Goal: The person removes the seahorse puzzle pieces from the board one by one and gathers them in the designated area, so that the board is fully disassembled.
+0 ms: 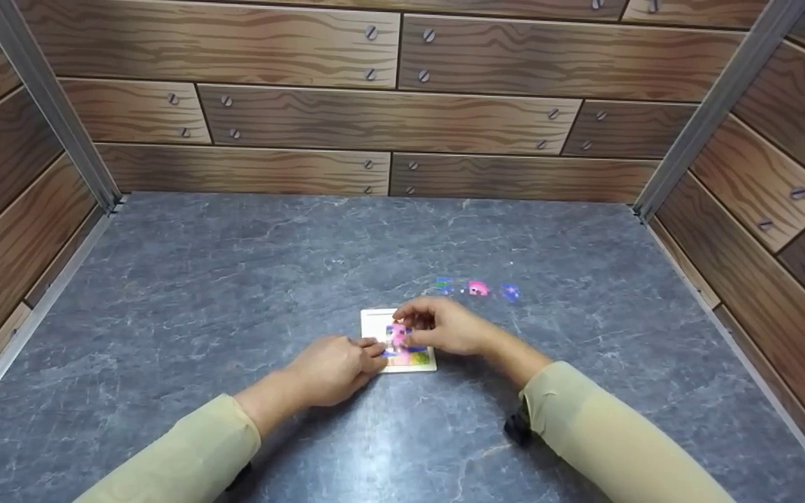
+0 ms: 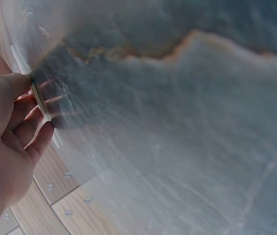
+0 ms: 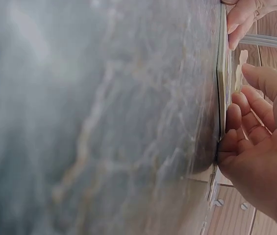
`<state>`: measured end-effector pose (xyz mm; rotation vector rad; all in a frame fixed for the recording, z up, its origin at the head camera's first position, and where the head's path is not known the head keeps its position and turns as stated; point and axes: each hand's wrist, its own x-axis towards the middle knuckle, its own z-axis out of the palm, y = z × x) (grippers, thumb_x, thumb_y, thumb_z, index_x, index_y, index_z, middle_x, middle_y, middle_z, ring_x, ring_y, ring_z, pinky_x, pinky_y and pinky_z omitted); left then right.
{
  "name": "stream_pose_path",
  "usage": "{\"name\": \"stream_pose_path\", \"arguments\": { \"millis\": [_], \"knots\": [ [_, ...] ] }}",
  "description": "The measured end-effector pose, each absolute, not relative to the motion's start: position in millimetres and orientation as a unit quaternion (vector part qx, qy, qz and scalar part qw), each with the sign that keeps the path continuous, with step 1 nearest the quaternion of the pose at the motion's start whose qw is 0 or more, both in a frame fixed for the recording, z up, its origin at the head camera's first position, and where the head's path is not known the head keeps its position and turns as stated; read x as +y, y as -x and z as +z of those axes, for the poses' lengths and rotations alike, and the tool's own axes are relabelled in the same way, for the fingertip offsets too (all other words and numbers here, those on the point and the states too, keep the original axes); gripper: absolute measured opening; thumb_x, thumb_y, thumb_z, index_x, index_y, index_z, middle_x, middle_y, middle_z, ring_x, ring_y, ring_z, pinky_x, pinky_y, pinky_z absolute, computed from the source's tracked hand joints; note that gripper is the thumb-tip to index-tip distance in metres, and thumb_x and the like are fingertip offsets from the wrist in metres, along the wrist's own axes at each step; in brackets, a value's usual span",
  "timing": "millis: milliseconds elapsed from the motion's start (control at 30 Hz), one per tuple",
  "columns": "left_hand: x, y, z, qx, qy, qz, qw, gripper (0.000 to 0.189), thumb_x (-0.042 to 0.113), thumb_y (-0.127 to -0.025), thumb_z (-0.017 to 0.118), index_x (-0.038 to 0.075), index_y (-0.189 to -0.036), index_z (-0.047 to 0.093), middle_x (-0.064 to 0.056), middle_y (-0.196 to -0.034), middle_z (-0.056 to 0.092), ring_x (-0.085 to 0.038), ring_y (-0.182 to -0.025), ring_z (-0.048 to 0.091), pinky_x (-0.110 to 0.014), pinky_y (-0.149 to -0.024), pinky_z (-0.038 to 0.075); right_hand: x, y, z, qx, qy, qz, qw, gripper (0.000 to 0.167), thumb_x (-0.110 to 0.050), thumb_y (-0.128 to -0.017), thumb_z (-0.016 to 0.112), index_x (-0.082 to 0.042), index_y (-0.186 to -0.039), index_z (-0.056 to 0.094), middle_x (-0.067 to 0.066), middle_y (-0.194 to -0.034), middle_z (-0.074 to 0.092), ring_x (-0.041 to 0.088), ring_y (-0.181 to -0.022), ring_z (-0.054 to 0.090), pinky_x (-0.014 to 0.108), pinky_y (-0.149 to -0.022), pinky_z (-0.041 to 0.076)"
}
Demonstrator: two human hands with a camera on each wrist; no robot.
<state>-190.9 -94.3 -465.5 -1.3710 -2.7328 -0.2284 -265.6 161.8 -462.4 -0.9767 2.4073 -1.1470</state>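
Observation:
A small, white-bordered jigsaw board (image 1: 376, 321) lies flat on the table, with colourful picture parts inside its frame. Along its left side, my left hand (image 1: 336, 369) holds it, fingers bent at the edge. In the left wrist view the board's thin edge (image 2: 40, 100) runs past the fingertips. Over the board, my right hand (image 1: 450, 327) pinches a pink puzzle piece (image 1: 399, 331) between thumb and fingers. From the right wrist, that puzzle piece (image 3: 240, 69) stands on edge by the thumb tip, just above the board. The right fingers hide part of the picture.
Beyond the right hand lie loose puzzle pieces: a blue-green one (image 1: 443, 283), a pink one (image 1: 478, 288) and a blue one (image 1: 510, 291). The grey marbled table (image 1: 249, 265) is bounded by wood-patterned walls (image 1: 305, 119) with metal corner strips.

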Motion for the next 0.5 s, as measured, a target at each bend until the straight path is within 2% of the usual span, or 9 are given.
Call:
{"name": "stream_pose_path", "arguments": {
  "millis": [233,500],
  "knots": [
    [-93.7,191.2,-466.8,-0.891,0.445,-0.088,0.038,0.023,0.014,-0.103,0.068,0.012,-0.124,0.077,-0.012,-0.136,0.071,-0.033,-0.123,0.07,-0.05,-0.092,0.06,161.7,264.8,-457.6,0.827,0.35,-0.418,0.136,0.035,-0.007,-0.093,0.075,-0.001,-0.128,0.072,0.011,-0.106,0.071,0.017,-0.091,0.062,0.031,-0.08,0.052],
    [-93.0,191.1,-466.1,-0.892,0.445,-0.073,0.037,0.024,0.015,-0.103,0.068,0.013,-0.125,0.077,-0.011,-0.136,0.071,-0.032,-0.122,0.07,-0.049,-0.091,0.061,169.9,265.5,-445.7,0.836,0.345,-0.415,0.095,0.033,-0.01,-0.095,0.077,-0.007,-0.127,0.074,0.005,-0.111,0.074,0.017,-0.093,0.063,0.03,-0.08,0.053]
  ]
}}
